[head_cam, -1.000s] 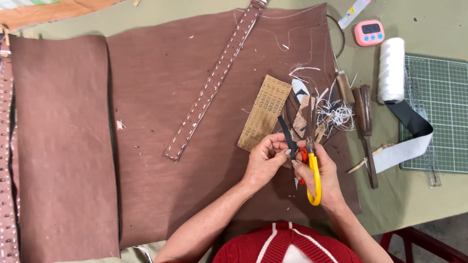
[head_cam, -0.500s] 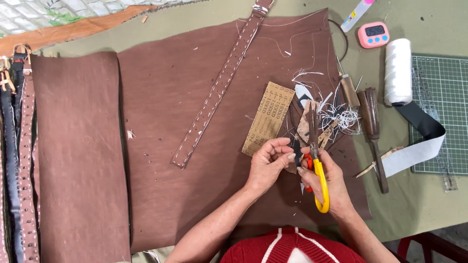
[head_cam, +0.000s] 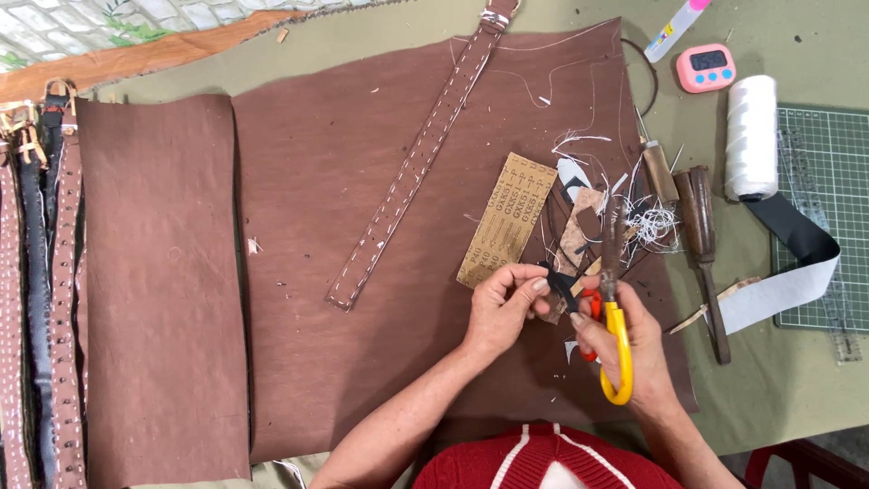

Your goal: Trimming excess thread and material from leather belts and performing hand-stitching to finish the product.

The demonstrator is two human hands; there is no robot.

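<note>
brown leather sheet (head_cam: 362, 181), left hand (head_cam: 501, 308) pinching dark scrap (head_cam: 559, 288) (fingertips), scissors (head_cam: 615, 317) alongside

My left hand (head_cam: 503, 306) pinches a small dark scrap (head_cam: 563, 292); my right hand (head_cam: 625, 349) grips yellow-handled scissors (head_cam: 615, 317), blades pointing away from me, right beside the scrap. Both sit over the brown leather sheet (head_cam: 362, 181). A sandpaper strip (head_cam: 507, 220) lies just beyond my left fingers, a stitched strap (head_cam: 421, 158) further left.
</note>
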